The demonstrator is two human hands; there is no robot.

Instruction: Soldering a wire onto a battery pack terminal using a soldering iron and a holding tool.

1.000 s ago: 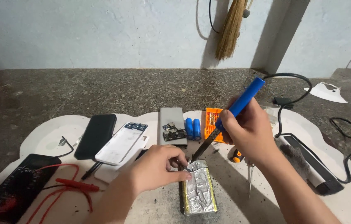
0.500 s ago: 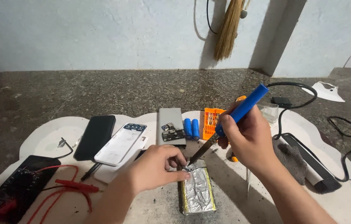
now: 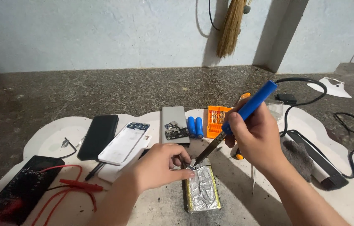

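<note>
Right hand point(image 3: 254, 134) grips blue soldering iron point(image 3: 244, 111), tip at top end of foil pouch cell point(image 3: 202, 188), near surface's front edge. Left hand point(image 3: 162, 163) pinches cell's tab. Risks: hot tip piercing foil, burning fingers.

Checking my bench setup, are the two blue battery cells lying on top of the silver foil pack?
No, the two blue cells lie farther back beside the orange bit case, apart from the foil pack.

Blue handle point(image 3: 250, 105) is catching the eye, the pouch point(image 3: 202, 190) is gleaming crinkled silver. Two blue cells point(image 3: 195, 127) are showing beside an orange bit case point(image 3: 215, 121). Red leads point(image 3: 76, 186) are trailing off the black meter point(image 3: 20, 189); floor point(image 3: 101, 92) is showing speckled grey-brown.
</note>
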